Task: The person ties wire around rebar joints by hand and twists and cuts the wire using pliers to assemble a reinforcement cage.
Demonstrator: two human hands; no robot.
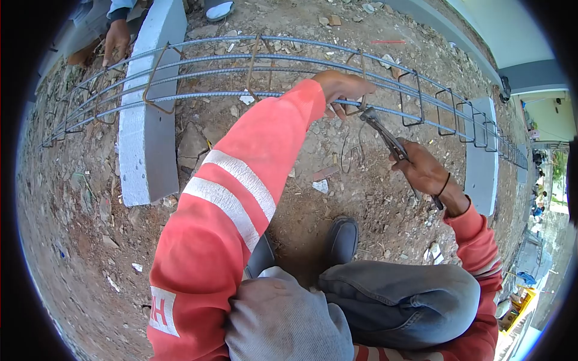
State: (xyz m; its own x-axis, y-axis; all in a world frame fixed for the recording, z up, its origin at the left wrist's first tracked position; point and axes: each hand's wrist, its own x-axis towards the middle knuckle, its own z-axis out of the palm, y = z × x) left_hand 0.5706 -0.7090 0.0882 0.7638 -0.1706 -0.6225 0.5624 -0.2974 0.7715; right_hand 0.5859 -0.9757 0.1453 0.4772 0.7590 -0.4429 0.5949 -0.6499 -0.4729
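Observation:
A cage of long ribbed rebar (223, 58) with bent square stirrups (412, 99) runs across in front of me. My left hand (344, 89) reaches over the bars, its fingers curled round the near rebar beside a stirrup; part of the grip is hidden. My right hand (422, 167) is closed round the handles of pincers (385, 137). The pincers' jaws touch or sit very close to the joint of stirrup and lower bar, just right of my left fingers. Thin wire (352, 153) hangs or lies below that joint; I cannot tell which.
The cage rests across a pale block (135, 144) on the left and another block (481, 156) on the right. Another person's hand (117, 42) is near the cage's left end. Rubble covers the ground (301, 204). A wall (512, 30) stands at upper right.

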